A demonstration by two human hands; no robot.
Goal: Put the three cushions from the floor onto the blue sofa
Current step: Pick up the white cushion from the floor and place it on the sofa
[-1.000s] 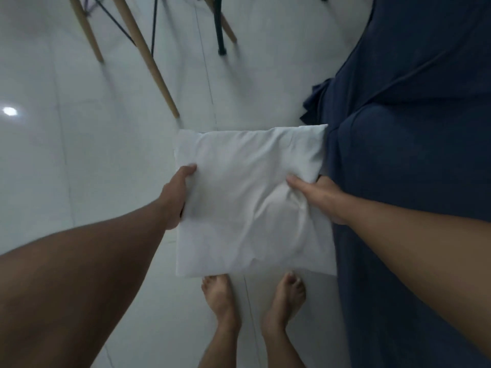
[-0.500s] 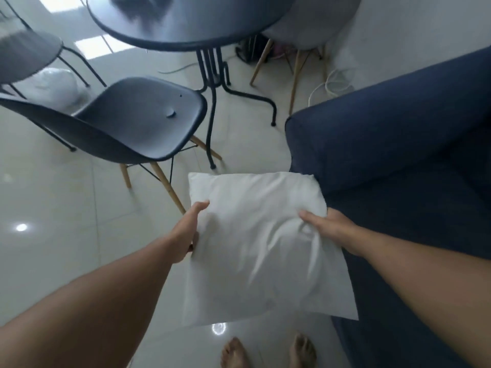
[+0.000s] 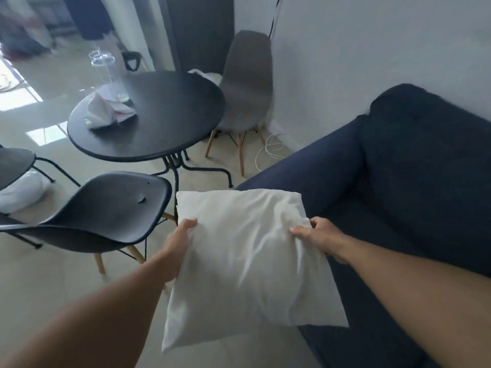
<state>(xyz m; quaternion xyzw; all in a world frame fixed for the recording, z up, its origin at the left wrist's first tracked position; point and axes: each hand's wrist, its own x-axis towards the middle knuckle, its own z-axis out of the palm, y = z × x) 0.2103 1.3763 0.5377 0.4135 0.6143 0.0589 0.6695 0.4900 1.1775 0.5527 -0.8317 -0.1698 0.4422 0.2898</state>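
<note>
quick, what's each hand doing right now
Left hand: closed on the left edge of the white cushion.
Right hand: closed on the cushion's right edge, beside the blue sofa.

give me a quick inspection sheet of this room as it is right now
surface: pale glossy floor; blue sofa seat bare where visible
job's things: white cushion held in the air at the sofa's front edge; another white cushion on the floor under a chair at left
clutter: crumpled cloth and clear glass vessel on the round black table
grippers: left hand and right hand each grip a side of the held cushion
cables: white cable coiled on the floor by the wall
surroundings: black chair, grey chair, white wall
</note>
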